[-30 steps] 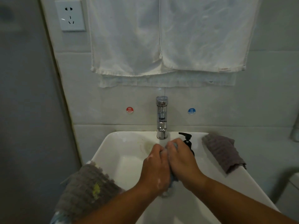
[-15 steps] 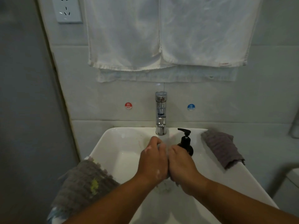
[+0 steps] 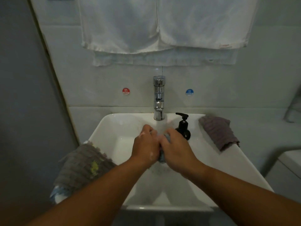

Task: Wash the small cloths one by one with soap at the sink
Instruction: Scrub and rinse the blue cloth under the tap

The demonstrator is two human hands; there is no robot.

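1. Grey waffle cloth (image 3: 84, 167) hangs over the near left rim of the sink (image 3: 114, 128), just beside your left forearm; a pale blue piece (image 3: 57, 194) shows under it.
2. Your left hand (image 3: 145, 147) and right hand (image 3: 176, 150) are pressed together over the basin, both closed tight on one small blue cloth (image 3: 162, 156).
3. That cloth is bunched between your palms; only a strip shows at the near side and a bit by your right fingers (image 3: 169, 132). Its long axis seems to run away from you, toward the tap (image 3: 158, 101).
4. Soap flecks sit on your left hand, so I judge you are mid-scrub.
5. Water seems to fall from the tap onto your knuckles.
6. Beyond your right hand, the soap bottle (image 3: 184, 128) stands nearly touching it, so that hand is nearer for more soap.
7. Farther right, another grey cloth (image 3: 218, 131) lies on the rim.
8. White towels (image 3: 162, 25) hang on the wall.
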